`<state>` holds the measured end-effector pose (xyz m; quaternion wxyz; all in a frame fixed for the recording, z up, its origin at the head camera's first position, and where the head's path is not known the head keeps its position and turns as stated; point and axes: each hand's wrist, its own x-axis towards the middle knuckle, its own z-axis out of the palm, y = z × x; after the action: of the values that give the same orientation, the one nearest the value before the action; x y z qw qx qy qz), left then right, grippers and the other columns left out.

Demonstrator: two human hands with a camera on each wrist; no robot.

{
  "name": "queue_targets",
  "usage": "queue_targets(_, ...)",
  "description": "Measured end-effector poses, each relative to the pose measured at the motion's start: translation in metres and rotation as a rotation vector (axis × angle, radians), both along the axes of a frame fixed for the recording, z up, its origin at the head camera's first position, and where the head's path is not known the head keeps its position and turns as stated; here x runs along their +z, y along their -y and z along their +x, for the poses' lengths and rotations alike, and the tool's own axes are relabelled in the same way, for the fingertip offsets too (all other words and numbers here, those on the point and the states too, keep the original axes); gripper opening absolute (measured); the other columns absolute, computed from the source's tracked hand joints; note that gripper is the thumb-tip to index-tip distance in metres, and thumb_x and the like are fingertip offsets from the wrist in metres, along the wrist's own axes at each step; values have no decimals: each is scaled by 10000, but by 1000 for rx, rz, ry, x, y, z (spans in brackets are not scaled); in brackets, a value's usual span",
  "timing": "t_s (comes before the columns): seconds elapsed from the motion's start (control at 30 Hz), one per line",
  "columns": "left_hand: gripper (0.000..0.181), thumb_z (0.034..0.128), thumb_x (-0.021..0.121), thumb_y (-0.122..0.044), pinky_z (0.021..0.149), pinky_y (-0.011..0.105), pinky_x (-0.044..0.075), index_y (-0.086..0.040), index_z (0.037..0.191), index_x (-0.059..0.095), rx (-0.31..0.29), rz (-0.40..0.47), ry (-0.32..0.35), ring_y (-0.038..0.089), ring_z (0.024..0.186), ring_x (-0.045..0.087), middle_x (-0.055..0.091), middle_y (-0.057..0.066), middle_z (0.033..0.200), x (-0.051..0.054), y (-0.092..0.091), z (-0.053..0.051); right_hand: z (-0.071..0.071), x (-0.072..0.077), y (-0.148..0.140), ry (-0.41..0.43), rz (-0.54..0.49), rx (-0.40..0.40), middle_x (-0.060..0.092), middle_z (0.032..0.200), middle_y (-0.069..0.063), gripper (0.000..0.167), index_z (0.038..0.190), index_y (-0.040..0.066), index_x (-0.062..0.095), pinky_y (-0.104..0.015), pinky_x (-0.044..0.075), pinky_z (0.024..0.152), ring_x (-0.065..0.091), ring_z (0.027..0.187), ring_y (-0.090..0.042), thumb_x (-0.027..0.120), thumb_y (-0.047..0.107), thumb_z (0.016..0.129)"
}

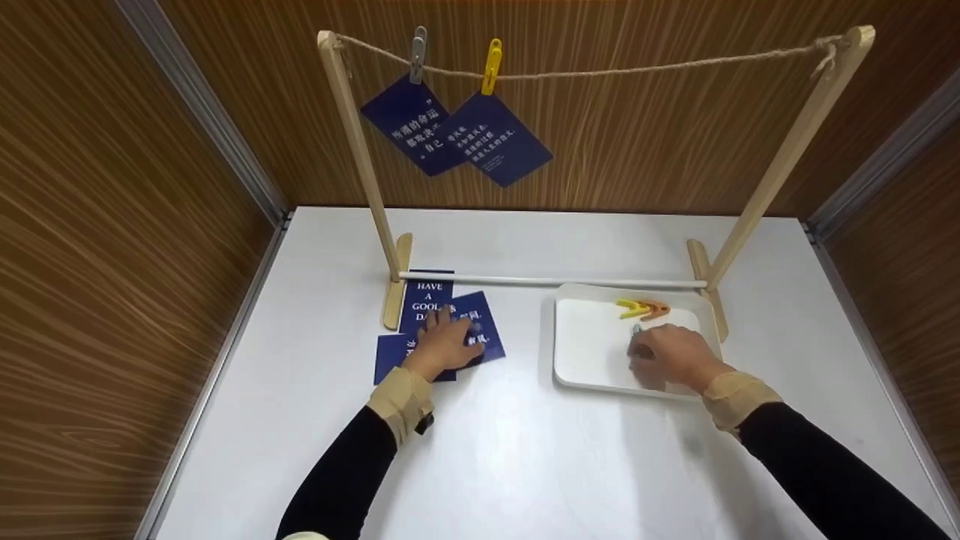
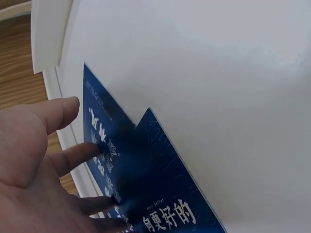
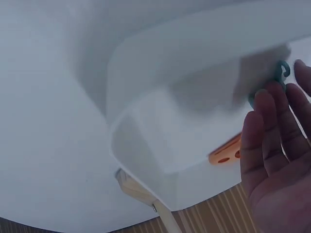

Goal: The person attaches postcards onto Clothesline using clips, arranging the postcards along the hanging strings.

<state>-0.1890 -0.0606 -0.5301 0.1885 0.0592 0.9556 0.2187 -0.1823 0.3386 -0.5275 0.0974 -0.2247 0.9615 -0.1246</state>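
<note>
My left hand point(image 1: 442, 346) is spread over several dark blue printed cards point(image 1: 487, 322) on the white table. In the left wrist view its fingers are extended over two overlapping cards point(image 2: 160, 165), with the thumb apart from them. Inside the white tray point(image 1: 589, 345) is my right hand point(image 1: 675, 356). The right wrist view shows its fingertips beside a teal clip point(image 3: 284, 70), a small gap between thumb and clip; whether the other fingers touch it is unclear. A yellow clip point(image 1: 634, 307) and an orange clip point(image 1: 658, 310) lie in the tray's far part.
Beyond the hands stands a wooden frame point(image 1: 787, 161) with a sagging rope point(image 1: 600, 73). A grey clip point(image 1: 418, 56) and a yellow clip point(image 1: 491, 67) hold two overlapping blue cards on the rope's left part. A white bar point(image 1: 525, 281) crosses low behind the cards and tray.
</note>
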Motion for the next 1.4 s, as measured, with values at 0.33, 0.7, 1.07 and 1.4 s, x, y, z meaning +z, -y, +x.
queue_targets(0.33, 299, 917, 715, -374, 1123, 676, 246, -177, 1129, 641, -21, 19, -145, 489, 1445, 250, 359, 193, 1561, -8, 6, -5, 17, -3, -4, 34, -49, 89, 578, 761, 89, 428, 1138, 189, 605, -317, 438, 638, 503, 680, -103, 799, 62, 778)
queue_targets(0.7, 876, 821, 802, -428, 1097, 609, 337, -202, 1545, 364, -13, -85, -194, 426, 1369, 349, 413, 140, 1507, -21, 14, -13, 19, -7, -6, 41, -37, 94, 576, 857, 32, 502, 1232, 147, 671, -333, 457, 665, 506, 744, -114, 856, 134, 765)
queue_targets(1.07, 1076, 592, 897, -575, 1018, 498, 398, -120, 1471, 474, 129, -71, -264, 386, 1199, 417, 456, 235, 1348, -36, 21, -22, 19, -7, -10, 69, -141, -45, 654, 889, 43, 344, 1012, 185, 652, -319, 459, 657, 567, 753, -119, 816, 406, 807)
queue_targets(1.4, 778, 743, 862, -452, 885, 497, 486, -76, 1293, 460, 290, 212, -359, 370, 1055, 542, 540, 205, 1173, -20, 23, -24, 12, 17, -4, 163, -773, -264, 709, 1099, -129, 306, 1156, 10, 583, -273, 558, 739, 677, 933, -122, 705, 181, 933)
